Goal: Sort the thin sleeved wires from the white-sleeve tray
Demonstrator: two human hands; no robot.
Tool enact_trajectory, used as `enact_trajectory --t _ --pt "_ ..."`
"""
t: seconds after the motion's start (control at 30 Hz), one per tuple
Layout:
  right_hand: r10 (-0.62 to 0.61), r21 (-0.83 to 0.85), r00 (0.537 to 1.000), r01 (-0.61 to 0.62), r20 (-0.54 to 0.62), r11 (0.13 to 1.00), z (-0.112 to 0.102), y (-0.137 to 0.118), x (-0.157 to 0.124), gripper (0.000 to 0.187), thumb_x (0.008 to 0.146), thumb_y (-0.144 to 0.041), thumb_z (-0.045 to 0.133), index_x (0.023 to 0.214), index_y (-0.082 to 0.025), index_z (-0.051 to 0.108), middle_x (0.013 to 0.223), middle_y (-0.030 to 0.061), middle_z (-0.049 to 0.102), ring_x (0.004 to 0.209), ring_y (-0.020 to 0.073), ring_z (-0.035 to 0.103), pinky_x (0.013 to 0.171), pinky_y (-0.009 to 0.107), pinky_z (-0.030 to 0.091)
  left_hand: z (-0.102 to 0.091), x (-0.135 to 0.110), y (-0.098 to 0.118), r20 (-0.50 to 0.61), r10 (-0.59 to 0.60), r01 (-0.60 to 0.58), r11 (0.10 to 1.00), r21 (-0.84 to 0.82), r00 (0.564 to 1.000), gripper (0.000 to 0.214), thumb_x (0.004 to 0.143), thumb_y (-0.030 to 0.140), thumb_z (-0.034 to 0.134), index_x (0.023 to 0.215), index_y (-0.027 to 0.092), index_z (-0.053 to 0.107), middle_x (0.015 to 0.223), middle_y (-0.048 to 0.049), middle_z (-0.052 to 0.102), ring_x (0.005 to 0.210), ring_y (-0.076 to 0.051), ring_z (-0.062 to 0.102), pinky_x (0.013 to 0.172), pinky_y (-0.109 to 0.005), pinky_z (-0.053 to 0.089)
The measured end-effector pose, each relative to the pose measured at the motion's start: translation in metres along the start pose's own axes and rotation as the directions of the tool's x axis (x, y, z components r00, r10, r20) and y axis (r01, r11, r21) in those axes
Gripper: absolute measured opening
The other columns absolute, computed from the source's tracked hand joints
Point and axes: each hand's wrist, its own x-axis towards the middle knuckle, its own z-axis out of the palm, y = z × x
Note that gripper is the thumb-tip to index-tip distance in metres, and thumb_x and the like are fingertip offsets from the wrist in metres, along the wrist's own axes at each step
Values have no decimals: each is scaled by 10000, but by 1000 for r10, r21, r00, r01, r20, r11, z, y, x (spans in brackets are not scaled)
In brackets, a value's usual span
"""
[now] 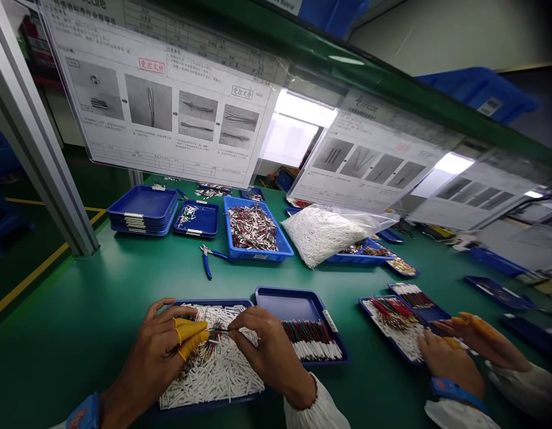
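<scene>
My left hand (162, 348), with yellow finger cots on two fingers, pinches a few thin dark wires (219, 329). At their other end, the thumb and forefinger of my right hand (269, 351) close on the same wires. Both hands are above a blue tray (208, 404) heaped with short white sleeves (222, 375). Some coloured wires with metallic ends lie among the sleeves, partly hidden under my left hand. Just right of my right hand, a second blue tray (289, 302) holds a row of red, green and black wires with white ends (309, 341).
Blue-handled cutters (207, 265) lie beyond the trays. Further back are stacked blue trays (142, 205), a bin of wire pieces (258, 256) and a bag of white sleeves (323, 235). Instruction sheets (168, 101) hang overhead. A co-worker's hands (455, 357) are at the right.
</scene>
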Motion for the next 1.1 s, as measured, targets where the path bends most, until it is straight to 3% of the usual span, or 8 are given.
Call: enact_trajectory --t 0.13,0.23,0.4,0.5,0.6,0.77,0.93,1.1 --pt "70 47 997 -72 25 996 -3 8 2 139 846 -65 656 802 -181 720 800 52 726 800 231 658 767 354 476 -9 5 -5 -45 -69 68 998 -11 997 151 913 333 670 1044 322 745 968 28 806 952 -212 747 969 -453 453" --pt "139 141 989 -144 41 980 -5 8 3 130 843 -139 708 957 -189 744 924 69 737 895 251 664 815 372 491 -11 8 -4 -65 -159 156 987 -50 985 163 917 423 644 1004 355 765 992 18 803 918 -223 757 921 -457 502" --pt "218 334 969 -246 120 910 0 -2 2 487 763 -346 843 1223 -268 702 1148 68 714 1049 281 640 907 411 489 -5 6 -1 -72 -275 262 954 -148 959 200 889 506 654 1002 391 773 960 27 806 916 -229 761 946 -461 536" --pt "237 443 967 -253 92 860 13 -12 5 451 749 -402 848 1163 -258 742 1124 78 724 1049 297 644 908 429 487 -3 4 1 -114 -316 288 934 -212 942 225 882 529 652 1007 391 778 977 24 803 941 -206 756 930 -393 568" --pt "234 626 972 -180 -4 759 26 -20 8 327 766 -409 833 1037 -232 792 1004 76 742 969 274 668 858 400 516 -2 4 2 -141 -342 302 922 -245 929 218 865 527 671 978 382 789 963 24 803 960 -192 749 887 -328 594" --pt "330 788 931 -85 -155 610 33 -25 14 173 788 -380 814 824 -211 819 782 51 745 757 208 662 704 329 533 -1 6 8 -95 -340 315 925 -213 936 233 827 537 709 945 359 801 921 5 803 943 -214 750 887 -353 610" --pt "348 822 932 -119 -102 558 32 -24 18 165 732 -356 863 770 -203 813 749 43 752 715 196 657 690 319 528 0 7 18 -3 -348 339 916 -216 938 190 824 463 729 914 317 811 943 -37 791 924 -228 752 786 -322 646" --pt "415 823 903 -151 -110 547 31 -24 19 269 745 -405 852 915 -201 812 830 54 759 767 192 653 726 317 526 1 7 19 7 -484 459 827 -324 875 179 815 427 734 880 279 813 928 -47 786 828 -212 768 714 -277 653"
